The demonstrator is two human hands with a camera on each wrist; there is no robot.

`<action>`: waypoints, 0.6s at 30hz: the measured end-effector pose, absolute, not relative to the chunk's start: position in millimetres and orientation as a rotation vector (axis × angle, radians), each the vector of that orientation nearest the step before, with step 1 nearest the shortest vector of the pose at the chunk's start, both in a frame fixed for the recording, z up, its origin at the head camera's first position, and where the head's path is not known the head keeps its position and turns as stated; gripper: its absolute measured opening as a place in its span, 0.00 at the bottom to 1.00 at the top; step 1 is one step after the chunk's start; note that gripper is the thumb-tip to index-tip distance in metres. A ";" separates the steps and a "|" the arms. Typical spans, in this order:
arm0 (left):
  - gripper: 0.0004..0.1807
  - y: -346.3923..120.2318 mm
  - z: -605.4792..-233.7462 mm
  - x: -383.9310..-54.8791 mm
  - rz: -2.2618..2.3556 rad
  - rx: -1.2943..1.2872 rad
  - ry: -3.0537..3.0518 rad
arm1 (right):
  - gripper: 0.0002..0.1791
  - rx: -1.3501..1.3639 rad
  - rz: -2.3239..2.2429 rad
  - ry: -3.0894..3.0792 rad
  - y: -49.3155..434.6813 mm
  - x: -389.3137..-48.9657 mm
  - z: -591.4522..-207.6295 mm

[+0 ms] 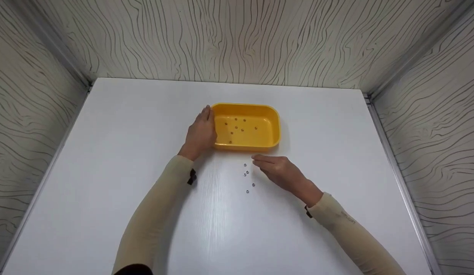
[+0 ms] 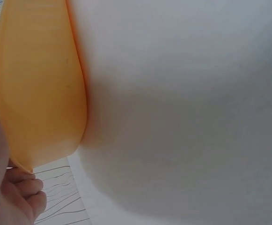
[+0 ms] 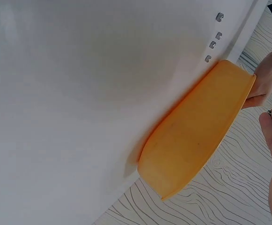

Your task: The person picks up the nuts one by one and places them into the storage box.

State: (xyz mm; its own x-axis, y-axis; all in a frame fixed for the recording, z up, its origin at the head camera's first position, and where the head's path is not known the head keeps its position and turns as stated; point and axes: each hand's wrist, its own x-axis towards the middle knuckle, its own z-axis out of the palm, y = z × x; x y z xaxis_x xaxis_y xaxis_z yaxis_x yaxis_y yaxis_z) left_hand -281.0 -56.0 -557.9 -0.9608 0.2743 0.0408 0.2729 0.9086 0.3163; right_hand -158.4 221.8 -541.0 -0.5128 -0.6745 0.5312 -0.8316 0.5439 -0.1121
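A yellow plastic bin stands on the white table, with several small silvery nuts scattered over its floor. My left hand grips the bin's left end, its fingers bent around the rim corner in the left wrist view. Just off the bin's near right side, my right hand is raised with thumb and fingertips together. Between those tips the right wrist view shows a tiny dark metallic bit, apparently a nut, mostly covered by the fingers. Several more loose nuts lie on the table left of this hand.
The white table runs around the bin on all sides. Wood-patterned panels rise behind it and at both sides, with metal rails along the edges.
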 end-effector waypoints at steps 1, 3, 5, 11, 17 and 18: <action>0.32 -55.9 -557.9 -281.1 0.504 0.442 3.064 | 0.17 1.211 0.537 -2.356 220.9 -158.4 -539.6; 0.32 -55.5 -557.8 -281.3 0.502 0.440 3.060 | 0.18 1.179 0.597 -2.358 219.3 -158.9 -537.8; 0.32 -55.2 -557.1 -281.3 0.490 0.431 3.053 | 0.18 1.152 0.665 -2.350 217.6 -159.7 -535.7; 0.32 -54.4 -555.9 -281.3 0.480 0.396 3.033 | 0.19 1.080 0.832 -2.331 213.0 -162.1 -529.2; 0.32 -54.3 -556.1 -280.6 0.486 0.394 3.046 | 0.19 0.962 1.042 -2.371 211.2 -165.0 -522.1; 0.32 -54.3 -556.0 -280.4 0.492 0.390 3.044 | 0.19 0.934 1.079 -2.372 211.3 -165.9 -520.9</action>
State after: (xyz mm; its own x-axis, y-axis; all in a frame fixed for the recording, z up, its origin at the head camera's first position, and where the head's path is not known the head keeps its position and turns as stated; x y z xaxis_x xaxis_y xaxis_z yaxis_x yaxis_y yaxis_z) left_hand -280.4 -54.3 -556.0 -0.9679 0.2511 0.0069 0.2405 0.9184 0.3141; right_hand -165.9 211.3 -520.9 -0.7113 -0.4161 0.5665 -0.7004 0.4871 -0.5217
